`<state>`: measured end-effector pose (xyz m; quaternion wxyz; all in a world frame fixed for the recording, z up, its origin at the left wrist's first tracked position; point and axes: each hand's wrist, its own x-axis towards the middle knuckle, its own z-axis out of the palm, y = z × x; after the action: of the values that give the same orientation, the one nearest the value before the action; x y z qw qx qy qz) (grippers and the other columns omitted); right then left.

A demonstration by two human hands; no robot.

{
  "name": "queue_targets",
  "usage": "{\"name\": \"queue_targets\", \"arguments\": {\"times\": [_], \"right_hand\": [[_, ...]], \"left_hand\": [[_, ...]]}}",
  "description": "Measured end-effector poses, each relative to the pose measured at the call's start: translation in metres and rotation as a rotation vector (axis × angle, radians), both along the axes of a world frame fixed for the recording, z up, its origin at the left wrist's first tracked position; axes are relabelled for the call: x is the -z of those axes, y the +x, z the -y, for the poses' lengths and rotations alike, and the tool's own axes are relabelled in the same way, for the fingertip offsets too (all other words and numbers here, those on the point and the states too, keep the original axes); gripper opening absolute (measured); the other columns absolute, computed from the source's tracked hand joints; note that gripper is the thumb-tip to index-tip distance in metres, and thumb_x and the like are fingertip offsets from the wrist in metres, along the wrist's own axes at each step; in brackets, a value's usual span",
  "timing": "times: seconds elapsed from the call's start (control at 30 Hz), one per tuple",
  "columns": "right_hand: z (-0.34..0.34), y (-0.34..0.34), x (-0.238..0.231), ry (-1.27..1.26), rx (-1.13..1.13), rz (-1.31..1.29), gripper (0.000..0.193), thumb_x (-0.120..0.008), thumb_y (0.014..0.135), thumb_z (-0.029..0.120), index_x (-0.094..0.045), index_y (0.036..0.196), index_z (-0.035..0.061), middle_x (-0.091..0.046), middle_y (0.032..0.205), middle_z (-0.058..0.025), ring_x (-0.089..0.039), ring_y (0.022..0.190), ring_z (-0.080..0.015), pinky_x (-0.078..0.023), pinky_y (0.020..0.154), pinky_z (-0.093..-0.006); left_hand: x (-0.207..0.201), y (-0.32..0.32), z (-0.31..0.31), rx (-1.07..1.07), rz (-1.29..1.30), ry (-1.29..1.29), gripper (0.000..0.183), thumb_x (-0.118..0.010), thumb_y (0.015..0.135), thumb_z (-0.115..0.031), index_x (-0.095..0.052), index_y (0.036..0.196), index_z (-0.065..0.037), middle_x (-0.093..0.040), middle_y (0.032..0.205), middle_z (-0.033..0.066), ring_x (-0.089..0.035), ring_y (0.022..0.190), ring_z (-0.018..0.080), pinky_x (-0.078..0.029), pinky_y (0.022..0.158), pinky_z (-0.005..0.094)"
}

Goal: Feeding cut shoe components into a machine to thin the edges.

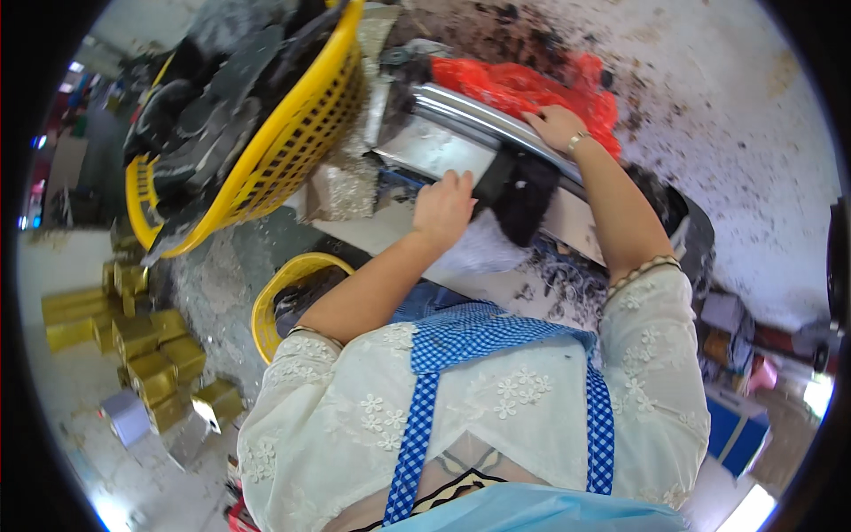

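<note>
While I guide these bare hands from a distance, I take the silver roller (470, 110) as my landmark. The black piece (525, 202) lies on the roller's near side, the side toward the wearer, with its upper end close to the metal. The left hand (441, 213) is on that side too, fingers loosely bent beside the black piece; I cannot tell whether they pinch it. The right hand (560, 129) is at the roller's far edge, fingers fairly narrow; I cannot tell whether they hold anything. A smooth metal plate (441, 152) sits just on the roller's near side, and a red plastic bag (483, 82) lies just beyond it. To work well, I would lay the black piece flat and square to the roller, steadying it lightly from its outer end. I judge fingertips the main risk: if the roller turns, the right hand needs clearance, and the loose bag could catch.
</note>
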<state>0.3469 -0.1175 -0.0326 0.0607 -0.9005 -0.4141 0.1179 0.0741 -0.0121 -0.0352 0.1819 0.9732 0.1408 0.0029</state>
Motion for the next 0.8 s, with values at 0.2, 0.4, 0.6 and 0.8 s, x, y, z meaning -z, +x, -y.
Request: {"name": "queue_targets", "arguments": {"times": [0.2, 0.4, 0.6, 0.8], "right_hand": [[0.027, -0.059, -0.021, 0.064, -0.125, 0.314, 0.036, -0.047, 0.092, 0.036, -0.058, 0.099, 0.0022, -0.063, 0.090, -0.0184, -0.063, 0.085, -0.0336, -0.050, 0.073, -0.0438], [0.042, -0.099, -0.010, 0.210, -0.053, 0.342, 0.022, -0.052, 0.086, 0.019, -0.054, 0.100, 0.0024, -0.063, 0.090, -0.0204, -0.064, 0.077, -0.0354, -0.051, 0.067, -0.0453], [0.065, -0.148, -0.022, 0.228, -0.044, 0.414, 0.025, -0.057, 0.083, 0.015, -0.054, 0.106, 0.0045, -0.060, 0.082, -0.0137, -0.062, 0.074, -0.0312, -0.051, 0.063, -0.0414], [0.085, -0.200, -0.050, 0.252, -0.076, 0.381, 0.034, -0.057, 0.076, 0.010, -0.054, 0.110, 0.0022, -0.057, 0.080, -0.0133, -0.062, 0.069, -0.0299, -0.052, 0.059, -0.0375]], "left_hand": [[0.030, -0.008, 0.019, 0.192, 0.355, 0.164, 0.050, -0.061, 0.082, -0.032, -0.049, 0.124, -0.010, -0.040, 0.135, 0.0187, -0.032, 0.130, 0.0343, -0.025, 0.104, 0.0533], [0.043, 0.003, 0.047, 0.087, 0.316, 0.140, 0.069, -0.053, 0.084, -0.051, -0.039, 0.140, -0.013, -0.024, 0.146, 0.0259, -0.015, 0.136, 0.0463, -0.009, 0.106, 0.0638], [0.039, 0.006, 0.082, 0.059, 0.191, 0.207, 0.075, -0.049, 0.084, -0.055, -0.034, 0.142, -0.010, -0.018, 0.147, 0.0293, -0.010, 0.137, 0.0474, -0.007, 0.105, 0.0656], [0.043, -0.002, 0.089, 0.166, 0.227, 0.169, 0.074, -0.053, 0.085, -0.049, -0.034, 0.140, -0.003, -0.018, 0.147, 0.0300, -0.011, 0.138, 0.0451, -0.009, 0.106, 0.0637]]}}
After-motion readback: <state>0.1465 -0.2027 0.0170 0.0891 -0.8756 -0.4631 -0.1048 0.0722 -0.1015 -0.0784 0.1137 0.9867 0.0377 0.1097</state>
